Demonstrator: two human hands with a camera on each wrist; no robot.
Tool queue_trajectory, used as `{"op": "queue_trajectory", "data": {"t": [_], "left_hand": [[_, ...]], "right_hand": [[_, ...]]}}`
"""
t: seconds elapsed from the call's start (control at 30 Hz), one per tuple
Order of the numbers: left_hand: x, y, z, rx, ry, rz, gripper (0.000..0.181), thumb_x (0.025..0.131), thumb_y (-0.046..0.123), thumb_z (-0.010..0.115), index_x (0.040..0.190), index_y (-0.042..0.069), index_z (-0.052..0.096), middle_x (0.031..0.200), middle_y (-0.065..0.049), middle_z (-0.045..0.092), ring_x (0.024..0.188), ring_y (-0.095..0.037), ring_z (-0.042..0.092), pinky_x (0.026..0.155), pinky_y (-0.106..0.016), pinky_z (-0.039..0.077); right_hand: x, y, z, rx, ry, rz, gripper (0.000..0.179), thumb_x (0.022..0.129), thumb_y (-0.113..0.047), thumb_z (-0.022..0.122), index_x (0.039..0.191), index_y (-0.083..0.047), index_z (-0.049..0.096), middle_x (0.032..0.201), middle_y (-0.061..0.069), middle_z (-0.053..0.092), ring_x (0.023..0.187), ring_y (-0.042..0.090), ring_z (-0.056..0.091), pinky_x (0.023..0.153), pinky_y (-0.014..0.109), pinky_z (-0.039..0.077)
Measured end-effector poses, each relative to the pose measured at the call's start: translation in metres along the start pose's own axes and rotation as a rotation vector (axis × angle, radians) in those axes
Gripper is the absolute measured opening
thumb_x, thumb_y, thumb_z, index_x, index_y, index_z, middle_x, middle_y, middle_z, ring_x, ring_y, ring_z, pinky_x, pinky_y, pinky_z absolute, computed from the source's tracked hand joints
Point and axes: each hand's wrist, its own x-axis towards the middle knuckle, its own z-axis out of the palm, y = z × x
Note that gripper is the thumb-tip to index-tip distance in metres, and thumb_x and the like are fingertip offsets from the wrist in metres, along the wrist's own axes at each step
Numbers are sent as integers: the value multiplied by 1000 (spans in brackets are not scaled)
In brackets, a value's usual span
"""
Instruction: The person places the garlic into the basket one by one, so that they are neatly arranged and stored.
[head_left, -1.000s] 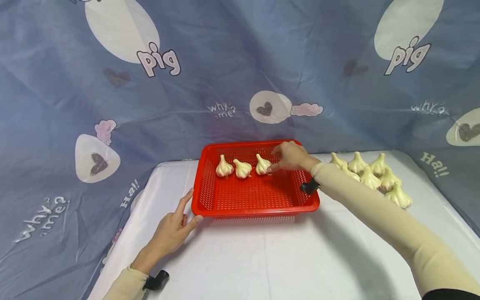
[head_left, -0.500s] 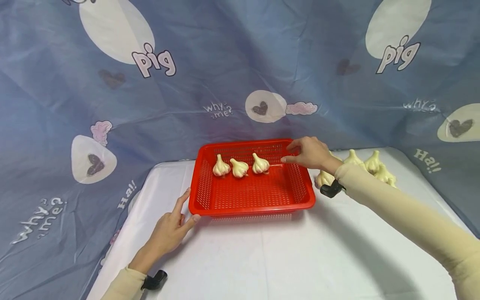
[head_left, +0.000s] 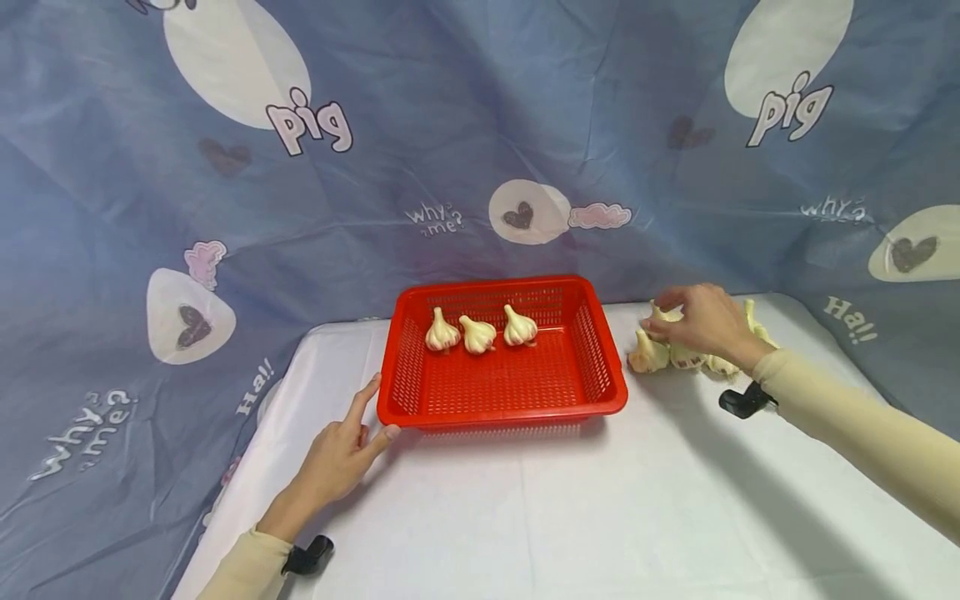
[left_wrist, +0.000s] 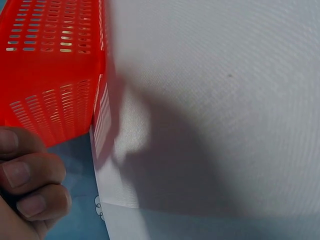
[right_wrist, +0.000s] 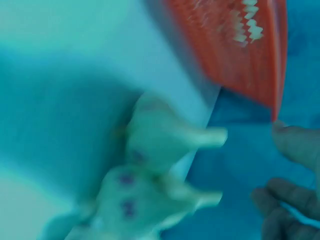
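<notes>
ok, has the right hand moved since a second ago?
Yes: in the head view, the right hand went rightward, out of the red basket to the garlic bulbs beside it.

The right grip [head_left: 705, 321] partly hides the garlic bulbs [head_left: 686, 357], blurred in its wrist view; both wrist views crop the basket [right_wrist: 230, 60].

The right grip [head_left: 707, 318] (a bare hand) has left the rightmost garlic bulb [head_left: 519, 328] in the red basket [head_left: 501, 418], crossed the right rim, and now hovers over the garlic pile [head_left: 648, 353] on the counter [head_left: 465, 517].
</notes>
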Motion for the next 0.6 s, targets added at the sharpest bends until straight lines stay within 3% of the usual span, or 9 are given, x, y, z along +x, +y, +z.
{"op": "queue_trajectory", "data": {"t": [0.1, 0.2, 0.3, 0.4, 0.47, 0.6], "left_hand": [[1, -1, 1, 0, 0, 0, 83, 100, 41, 73, 169, 26, 28, 55, 15, 36, 48, -1, 29, 48, -24, 29], [2, -1, 1, 2, 0, -9, 84, 100, 42, 73, 169, 26, 28, 55, 15, 36, 48, -2, 29, 48, -25, 29], [2, 0, 1, 2, -4, -16, 83, 100, 41, 73, 168, 25, 28, 55, 14, 36, 48, -2, 29, 48, -25, 29], [1, 1, 1, 2, -8, -22, 84, 100, 41, 72, 169, 24, 27, 55, 14, 36, 48, -2, 29, 48, -25, 29], [0, 2, 1, 0, -12, -25, 84, 101, 42, 72, 169, 25, 27, 55, 14, 36, 48, -2, 29, 48, -25, 29], [0, 2, 1, 0, -17, -26, 83, 101, 43, 71, 169, 25, 26, 56, 13, 36, 48, -3, 29, 48, -25, 29]], "right_hand": [[-11, 22, -7, -65, -17, 33, 60, 89, -52, 82, 126, -6, 75, 126, 19, 75, 113, 48, 65, 56, 39, 45], [-22, 42, -14, -109, -33, 62, 65, 88, -52, 83, 130, -4, 72, 132, 25, 70, 120, 55, 59, 58, 50, 50], [-34, 59, -19, -149, -53, 69, 68, 87, -53, 83, 131, -2, 71, 131, 28, 69, 122, 59, 56, 73, 64, 52], [-46, 75, -23, -166, -83, 67, 68, 86, -52, 84, 126, 2, 72, 122, 28, 72, 116, 60, 57, 83, 67, 50], [-54, 86, -26, -169, -96, 76, 71, 85, -54, 85, 125, 4, 71, 121, 31, 71, 114, 63, 56, 81, 65, 51], [-69, 105, -30, -170, -149, 128, 86, 83, -61, 84, 132, 7, 66, 131, 37, 64, 116, 72, 50, 64, 61, 53]]}}
